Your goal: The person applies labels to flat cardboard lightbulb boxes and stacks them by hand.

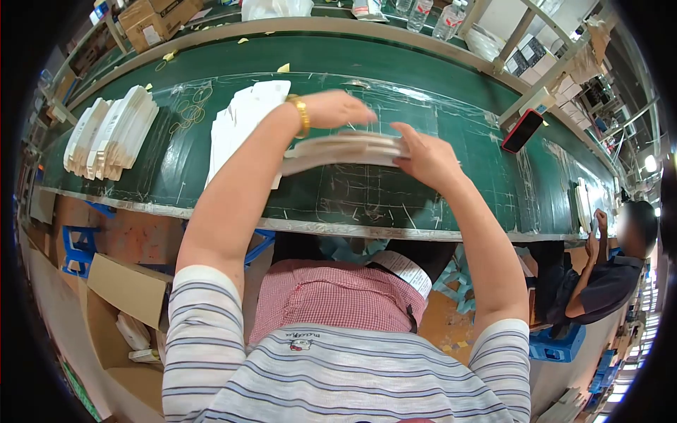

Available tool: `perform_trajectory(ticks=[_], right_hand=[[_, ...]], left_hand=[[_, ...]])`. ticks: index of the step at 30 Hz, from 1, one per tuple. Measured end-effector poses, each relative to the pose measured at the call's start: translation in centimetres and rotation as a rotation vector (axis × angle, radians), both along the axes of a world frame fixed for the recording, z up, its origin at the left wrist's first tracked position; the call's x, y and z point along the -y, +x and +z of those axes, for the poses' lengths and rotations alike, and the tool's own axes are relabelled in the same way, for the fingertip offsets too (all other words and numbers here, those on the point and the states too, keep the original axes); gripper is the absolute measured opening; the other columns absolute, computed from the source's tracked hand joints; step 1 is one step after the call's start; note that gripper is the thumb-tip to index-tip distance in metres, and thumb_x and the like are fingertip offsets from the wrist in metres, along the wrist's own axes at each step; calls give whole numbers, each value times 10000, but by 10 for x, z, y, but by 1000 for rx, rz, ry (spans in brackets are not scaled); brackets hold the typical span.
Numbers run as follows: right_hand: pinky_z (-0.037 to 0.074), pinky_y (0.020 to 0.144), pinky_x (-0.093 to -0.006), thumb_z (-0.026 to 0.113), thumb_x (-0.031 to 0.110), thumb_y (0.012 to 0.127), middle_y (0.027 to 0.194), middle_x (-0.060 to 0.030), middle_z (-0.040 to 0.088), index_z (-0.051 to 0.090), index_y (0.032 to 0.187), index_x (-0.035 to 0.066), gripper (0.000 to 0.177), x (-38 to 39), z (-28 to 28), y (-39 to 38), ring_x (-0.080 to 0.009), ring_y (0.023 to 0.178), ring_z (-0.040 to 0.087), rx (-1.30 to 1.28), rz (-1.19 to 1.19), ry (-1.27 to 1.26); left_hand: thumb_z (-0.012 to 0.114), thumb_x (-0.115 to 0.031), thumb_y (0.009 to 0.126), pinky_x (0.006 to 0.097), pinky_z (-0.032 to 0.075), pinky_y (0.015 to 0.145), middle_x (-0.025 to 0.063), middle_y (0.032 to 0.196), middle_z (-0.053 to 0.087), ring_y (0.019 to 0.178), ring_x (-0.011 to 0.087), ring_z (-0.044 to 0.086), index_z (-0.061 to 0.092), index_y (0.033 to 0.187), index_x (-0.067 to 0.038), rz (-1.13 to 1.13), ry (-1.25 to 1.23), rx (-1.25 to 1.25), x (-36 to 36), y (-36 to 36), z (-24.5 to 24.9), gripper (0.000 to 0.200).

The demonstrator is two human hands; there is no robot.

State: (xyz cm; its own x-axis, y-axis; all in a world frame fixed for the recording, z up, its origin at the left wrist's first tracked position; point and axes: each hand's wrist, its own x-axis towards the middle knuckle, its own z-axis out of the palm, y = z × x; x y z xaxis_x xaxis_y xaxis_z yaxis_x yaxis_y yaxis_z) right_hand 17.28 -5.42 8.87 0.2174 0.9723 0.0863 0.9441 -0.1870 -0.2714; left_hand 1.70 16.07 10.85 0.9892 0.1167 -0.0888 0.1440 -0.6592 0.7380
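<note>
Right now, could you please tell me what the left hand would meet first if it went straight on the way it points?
Most likely the right hand, though depth is unclear and the left hand might pass above it.

The counter looks glossy and smooth, its green top partly under wrinkled, scratched clear plastic film. Behind its front edge's middle, the bundle appears matt paper, like the stack by the front-left corner; the bracelet shines like polished metal.
</note>
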Motion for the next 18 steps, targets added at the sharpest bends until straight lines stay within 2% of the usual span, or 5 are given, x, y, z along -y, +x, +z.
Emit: perform_trajectory(ticks=[5, 6, 8, 11, 18], right_hand=[[510, 791, -457, 729, 288, 800, 992, -148, 693, 599, 1111, 113, 380, 5, 36, 13, -370, 939, 647, 11, -133, -51], [510, 803, -453, 737, 294, 791, 1007, -150, 690, 595, 1126, 112, 408, 5, 36, 15, -368, 953, 645, -13, -141, -72], [504, 843, -440, 760, 312, 764, 1062, -153, 678, 574, 1184, 110, 502, 6, 30, 18, -356, 1005, 633, -52, -112, -92], [460, 971, -403, 816, 311, 699, 1258, -174, 600, 470, 1365, 115, 776, 7, 20, 10, -338, 1160, 571, -63, 14, -90], [478, 935, -399, 820, 307, 679, 1251, -147, 590, 459, 1362, 113, 797, 28, 22, 14, -336, 1134, 576, -16, -21, -64]], left_hand=[[432, -317, 1035, 314, 337, 1102, 122, 1382, 553, 1293, 199, 495, 546, 1347, -12, 598, -132, 741, -14, -99, 9, 451], [372, -422, 1041, 347, 259, 1146, 104, 1454, 480, 1380, 236, 394, 440, 1444, -67, 767, -143, 673, -15, -107, -2, 541], [374, -446, 1040, 327, 312, 1112, 124, 1409, 515, 1315, 218, 460, 422, 1443, -35, 942, -271, 652, -9, -103, -37, 577], [380, -419, 1041, 309, 365, 1060, 120, 1328, 566, 1207, 186, 520, 477, 1387, -15, 790, -794, 648, 4, -74, -86, 540], [390, -461, 1033, 324, 258, 1136, 101, 1451, 442, 1344, 193, 390, 402, 1442, -13, 553, -938, 547, 65, -2, -96, 607]])
